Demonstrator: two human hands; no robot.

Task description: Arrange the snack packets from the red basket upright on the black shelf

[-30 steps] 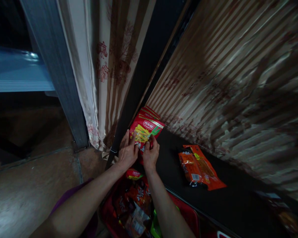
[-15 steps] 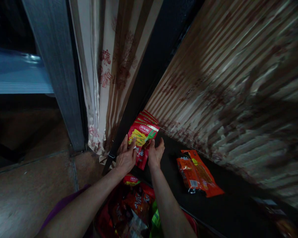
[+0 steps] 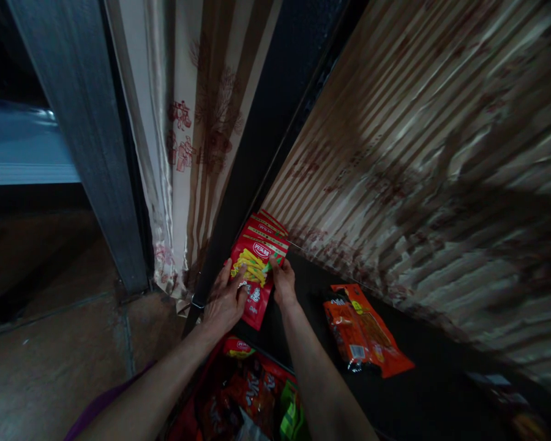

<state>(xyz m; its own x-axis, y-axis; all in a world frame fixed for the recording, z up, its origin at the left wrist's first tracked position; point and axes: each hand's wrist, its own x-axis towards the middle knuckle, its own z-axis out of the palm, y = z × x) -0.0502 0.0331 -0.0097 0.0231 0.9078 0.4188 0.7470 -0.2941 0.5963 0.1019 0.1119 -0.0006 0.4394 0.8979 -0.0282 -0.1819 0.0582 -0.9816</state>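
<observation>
Several red snack packets (image 3: 252, 263) with yellow strips printed on them lie stacked on a black shelf (image 3: 298, 349), beside a dark post. My left hand (image 3: 226, 300) rests at the stack's left edge, fingers apart along the top packet. On the other side, my right hand (image 3: 283, 282) closes on the right edge of the top packet. Orange packets (image 3: 365, 331) lie to the right on the same shelf. Below my arms, a red basket (image 3: 183, 422) holds orange, green and red packets.
A patterned curtain (image 3: 376, 159) hangs behind the shelf, and another stands left of the dark post (image 3: 252, 141). Farther left are a grey post (image 3: 87, 141) and tiled floor (image 3: 64, 361). Dark packets (image 3: 509, 398) lie at the lower right.
The top red packet has shifted down and left, showing more of the packets behind it. My right hand has closed from apart onto its edge. The view has shifted slightly.
</observation>
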